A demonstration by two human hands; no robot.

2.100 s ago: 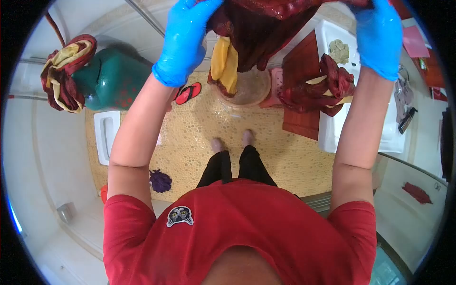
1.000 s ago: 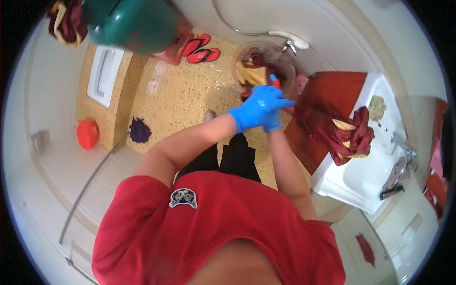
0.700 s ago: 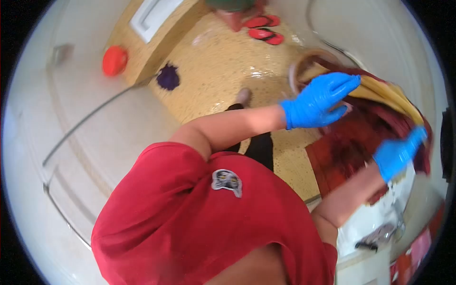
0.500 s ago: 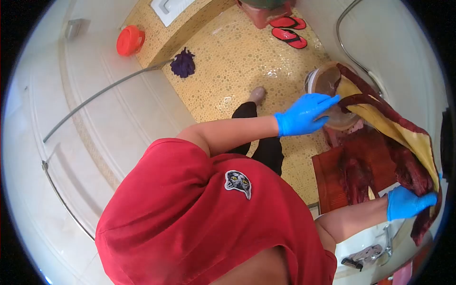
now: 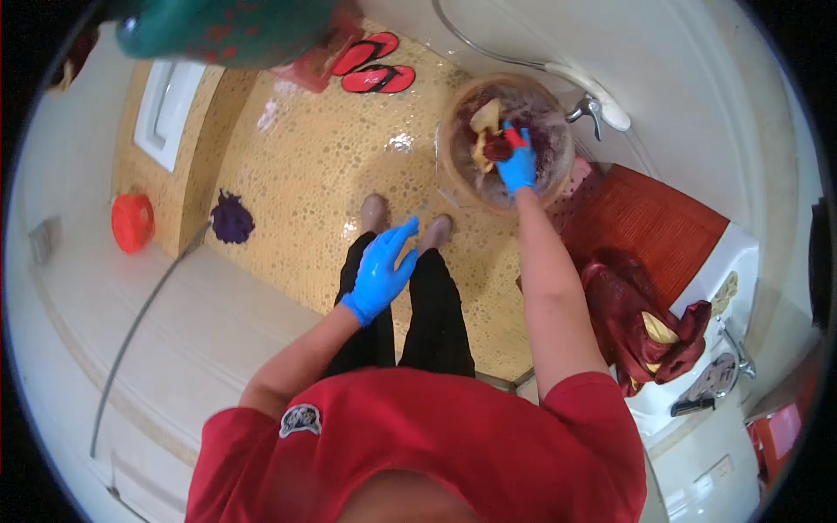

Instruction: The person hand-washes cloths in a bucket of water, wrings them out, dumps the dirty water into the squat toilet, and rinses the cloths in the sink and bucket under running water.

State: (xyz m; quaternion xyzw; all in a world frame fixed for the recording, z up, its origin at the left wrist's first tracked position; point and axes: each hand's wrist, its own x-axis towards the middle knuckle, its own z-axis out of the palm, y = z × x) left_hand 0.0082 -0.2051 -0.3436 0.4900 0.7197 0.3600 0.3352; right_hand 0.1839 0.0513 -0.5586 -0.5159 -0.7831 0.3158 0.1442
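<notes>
My right hand (image 5: 519, 164), in a wet blue glove, reaches down into a round tub (image 5: 453, 166) of foamy, dark reddish water. Its fingers close on a wet maroon and cream cloth (image 5: 486, 118), part of which is under the water. In front of my legs, my left hand (image 5: 382, 266), also blue-gloved, hangs in the air with its fingers stretched out and nothing in it. Another maroon cloth with a cream lining (image 5: 632, 314) lies bunched over the edge of the white washbasin (image 5: 741, 261), to the right of my right arm.
A red-brown cabinet top (image 5: 654, 222) stands between tub and washbasin. A tap (image 5: 588, 113) and shower hose (image 5: 488, 48) are on the wall. Red flip-flops (image 5: 379, 78), a purple mop (image 5: 231, 218) and a red container (image 5: 132, 222) stand left; a green object (image 5: 235, 35) hangs close above.
My right hand has let go of the long maroon cloth by the washbasin and moved into the tub. My left hand has drawn back from the tub. The view has turned.
</notes>
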